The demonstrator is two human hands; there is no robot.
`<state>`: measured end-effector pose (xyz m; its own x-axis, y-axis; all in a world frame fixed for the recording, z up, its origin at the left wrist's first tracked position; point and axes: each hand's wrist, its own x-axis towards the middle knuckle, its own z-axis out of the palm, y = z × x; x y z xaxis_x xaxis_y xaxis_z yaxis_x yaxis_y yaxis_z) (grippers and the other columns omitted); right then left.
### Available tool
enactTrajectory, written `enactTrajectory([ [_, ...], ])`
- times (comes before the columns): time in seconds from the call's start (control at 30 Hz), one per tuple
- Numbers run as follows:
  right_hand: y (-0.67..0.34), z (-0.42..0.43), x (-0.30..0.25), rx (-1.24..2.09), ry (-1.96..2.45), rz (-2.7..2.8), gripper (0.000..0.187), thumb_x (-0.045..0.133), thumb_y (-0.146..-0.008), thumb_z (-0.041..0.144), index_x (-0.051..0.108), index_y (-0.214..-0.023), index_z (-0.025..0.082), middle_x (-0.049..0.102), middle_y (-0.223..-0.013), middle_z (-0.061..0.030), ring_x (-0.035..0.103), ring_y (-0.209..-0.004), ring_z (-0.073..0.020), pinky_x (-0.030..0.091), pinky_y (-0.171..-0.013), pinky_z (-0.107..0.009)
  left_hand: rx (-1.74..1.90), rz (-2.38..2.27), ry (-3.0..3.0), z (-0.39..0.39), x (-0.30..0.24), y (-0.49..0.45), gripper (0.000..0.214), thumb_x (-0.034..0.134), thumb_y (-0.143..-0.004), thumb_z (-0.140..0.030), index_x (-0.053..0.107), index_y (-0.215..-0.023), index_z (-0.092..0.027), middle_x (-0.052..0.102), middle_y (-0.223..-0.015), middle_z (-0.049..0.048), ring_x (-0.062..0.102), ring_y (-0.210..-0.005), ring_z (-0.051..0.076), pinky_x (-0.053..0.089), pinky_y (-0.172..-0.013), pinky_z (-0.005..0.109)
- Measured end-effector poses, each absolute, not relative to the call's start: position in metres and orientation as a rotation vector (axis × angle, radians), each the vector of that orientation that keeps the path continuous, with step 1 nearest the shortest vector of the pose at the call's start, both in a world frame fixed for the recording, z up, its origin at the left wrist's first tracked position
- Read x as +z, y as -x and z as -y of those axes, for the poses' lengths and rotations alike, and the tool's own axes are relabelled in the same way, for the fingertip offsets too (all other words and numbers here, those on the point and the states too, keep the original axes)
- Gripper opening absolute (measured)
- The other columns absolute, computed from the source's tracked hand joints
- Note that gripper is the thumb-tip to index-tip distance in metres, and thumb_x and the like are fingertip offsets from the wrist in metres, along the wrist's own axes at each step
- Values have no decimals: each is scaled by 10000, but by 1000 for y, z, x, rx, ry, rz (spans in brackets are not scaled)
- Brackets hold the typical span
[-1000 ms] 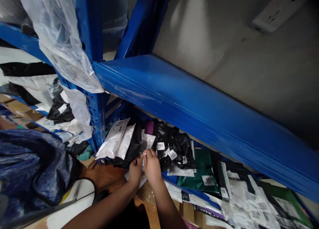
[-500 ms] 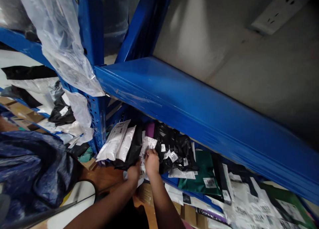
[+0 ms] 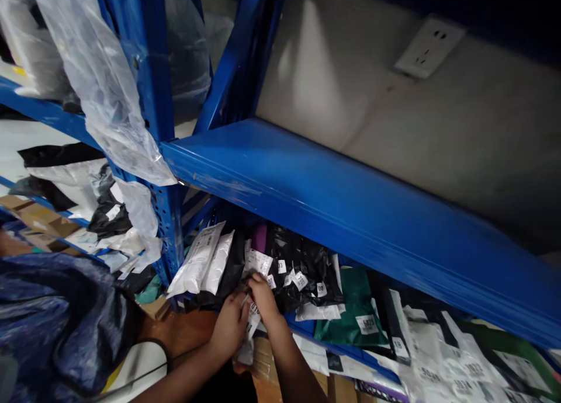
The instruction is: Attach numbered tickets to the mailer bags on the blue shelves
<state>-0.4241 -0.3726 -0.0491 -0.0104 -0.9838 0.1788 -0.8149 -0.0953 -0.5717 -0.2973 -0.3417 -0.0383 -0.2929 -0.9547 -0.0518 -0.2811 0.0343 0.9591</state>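
My left hand (image 3: 231, 321) and my right hand (image 3: 262, 295) are close together at the front of a low shelf. Between them is a white-labelled parcel bag (image 3: 253, 320), its number partly covered. The fingers of both hands are curled in on its edge. Behind them stands a bag with a white printed label (image 3: 259, 263). To the left lean two white parcel bags (image 3: 198, 260) and a black bag (image 3: 230, 268). On the right, black bags (image 3: 302, 263) carry small number stickers, one reading 7002.
A blue shelf beam (image 3: 298, 187) runs just above the parcels, joined to a blue upright (image 3: 151, 87) draped with clear plastic (image 3: 105, 99). Farther right lie a green parcel (image 3: 350, 298) and white bags (image 3: 438, 356). A dark blue sack (image 3: 56, 321) stands at lower left.
My left hand has come up and turned inward against my right hand. The right hand has shifted slightly down and left, and its fingers have closed in. The view has tilted slightly.
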Motion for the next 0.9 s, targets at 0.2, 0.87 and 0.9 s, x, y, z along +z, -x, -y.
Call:
enactTrajectory([
  [0.2,433,402,-47,-970,1778,-1946,223,518,-826,170,702,-952,184,748,-864,-81,692,-778,-196,518,-711,-287,-1171,1627,-1397,346,-53,298,541,265,-862,-529,606,-1003,-134,665,-1083,196,601,-1081,301,435,-980,441],
  [0.87,431,421,-51,-944,1558,-1868,395,514,-631,1,581,-969,195,562,-686,34,560,-648,-146,430,-628,-244,-1036,1393,-1747,407,-63,306,125,484,-881,-189,596,-901,-136,681,-895,80,659,-866,196,492,-881,352],
  [0.9,432,420,-51,-934,1568,-1844,363,505,-639,7,596,-933,200,566,-687,32,560,-652,-147,431,-634,-247,-1076,1360,-1770,410,-68,308,127,503,-893,-210,602,-889,-131,675,-838,51,656,-795,172,512,-833,350],
])
